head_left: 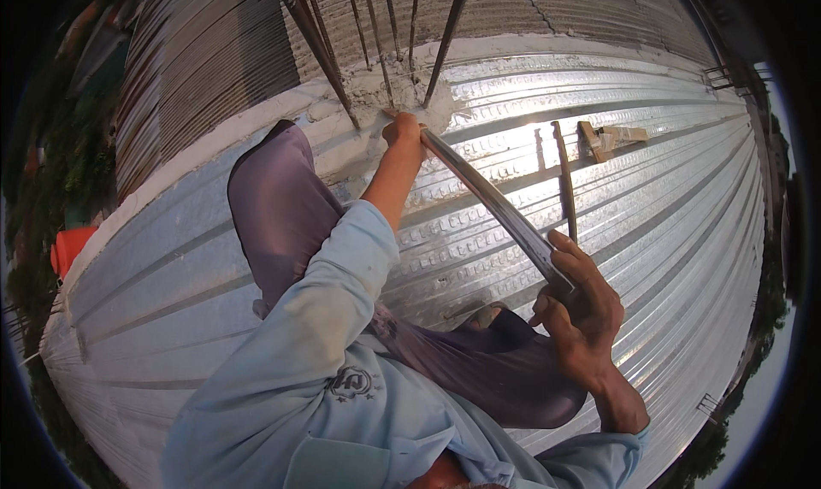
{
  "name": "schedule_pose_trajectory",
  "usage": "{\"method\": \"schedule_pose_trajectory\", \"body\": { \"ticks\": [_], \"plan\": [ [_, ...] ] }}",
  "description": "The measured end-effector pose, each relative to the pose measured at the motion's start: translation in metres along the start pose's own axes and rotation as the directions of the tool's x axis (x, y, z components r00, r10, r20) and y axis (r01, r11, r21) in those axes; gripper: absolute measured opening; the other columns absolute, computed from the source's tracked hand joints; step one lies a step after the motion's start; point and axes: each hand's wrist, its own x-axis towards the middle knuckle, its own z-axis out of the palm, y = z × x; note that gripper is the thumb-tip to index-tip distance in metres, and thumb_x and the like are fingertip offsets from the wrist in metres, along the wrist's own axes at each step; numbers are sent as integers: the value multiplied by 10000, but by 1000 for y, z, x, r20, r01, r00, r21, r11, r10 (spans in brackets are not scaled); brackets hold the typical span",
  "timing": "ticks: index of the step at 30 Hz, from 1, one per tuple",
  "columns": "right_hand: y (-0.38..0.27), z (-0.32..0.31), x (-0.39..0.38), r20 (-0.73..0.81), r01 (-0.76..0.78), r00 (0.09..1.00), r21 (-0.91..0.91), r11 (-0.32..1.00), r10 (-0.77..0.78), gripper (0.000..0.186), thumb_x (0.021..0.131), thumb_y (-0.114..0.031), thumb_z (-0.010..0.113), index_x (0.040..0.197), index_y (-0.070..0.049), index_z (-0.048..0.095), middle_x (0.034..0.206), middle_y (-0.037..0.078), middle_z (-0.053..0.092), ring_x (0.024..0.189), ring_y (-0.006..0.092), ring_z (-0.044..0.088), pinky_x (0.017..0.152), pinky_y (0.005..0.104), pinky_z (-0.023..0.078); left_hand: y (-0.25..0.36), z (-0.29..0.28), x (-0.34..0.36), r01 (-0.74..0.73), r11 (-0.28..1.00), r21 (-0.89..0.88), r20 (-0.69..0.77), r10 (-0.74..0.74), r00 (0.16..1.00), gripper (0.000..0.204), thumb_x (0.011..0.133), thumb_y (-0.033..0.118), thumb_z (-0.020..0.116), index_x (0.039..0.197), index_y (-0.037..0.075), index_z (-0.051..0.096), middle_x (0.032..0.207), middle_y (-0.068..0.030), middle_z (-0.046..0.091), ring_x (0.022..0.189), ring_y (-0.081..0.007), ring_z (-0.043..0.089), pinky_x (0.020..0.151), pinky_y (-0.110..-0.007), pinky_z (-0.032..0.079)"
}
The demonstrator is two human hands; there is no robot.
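Note:
A long, shiny metal channel [496, 200] slants across the middle of the view, from the concrete base down to the right. My left hand [404, 132] is closed around its far end, beside the rough concrete [376, 117] where several steel bars [445, 44] stand up. At the near end, my right hand [590, 305] grips the channel, fingers on one side and thumb on the other. Part of that end is hidden in the palm. Both forearms reach out from light blue sleeves, and my dark-trousered knees are bent on either side of the left arm.
Below me spreads a ribbed, shiny metal roof [676, 258]. A narrow dark bar [566, 181] and joined wooden pieces [611, 138] lie on it to the right. Older corrugated sheets [214, 53] rise beyond a cement edge. Something orange-red [70, 248] is at far left.

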Motion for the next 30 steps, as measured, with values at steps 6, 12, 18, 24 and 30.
{"method": "schedule_pose_trajectory", "body": {
  "ticks": [6,12,18,24,30],
  "plan": [
    [-1,21,34,-199,368,846,-453,812,-495,193,875,-34,728,1047,-17,642,880,156,686,748,245,700,579,297,530,2,8,0,54,998,-28,2,-54,999,332,905,189,578,1107,-75,578,889,-195,677,585,-250,620,496,-373,498],
    [-15,68,90,-597,778,568,164,607,-567,192,971,-141,656,1022,30,585,668,77,573,530,165,509,505,286,431,10,-1,39,134,984,116,-126,-119,985,291,886,167,626,1115,-13,615,978,-179,683,644,-265,638,537,-390,528],
    [-44,79,106,-464,801,598,317,508,-654,267,1047,-241,543,1056,26,535,663,80,568,521,163,529,481,305,438,28,-6,61,71,994,88,-42,-68,997,222,892,133,603,1065,-7,614,939,-156,644,739,-270,638,628,-439,560],
    [-30,73,81,-508,792,600,267,549,-618,198,942,-175,680,1042,-56,557,587,45,507,556,219,573,493,347,476,1,-21,63,340,931,-136,401,-262,878,81,945,101,489,932,21,490,764,-120,513,557,-251,519,551,-469,538],
    [27,72,49,-640,821,507,154,549,-578,241,1017,-272,583,1045,-33,558,513,15,416,546,180,535,535,346,487,1,-13,40,263,965,7,327,-251,911,169,1028,205,403,1076,44,421,795,-108,490,579,-239,519,534,-448,513]
  ]
}}
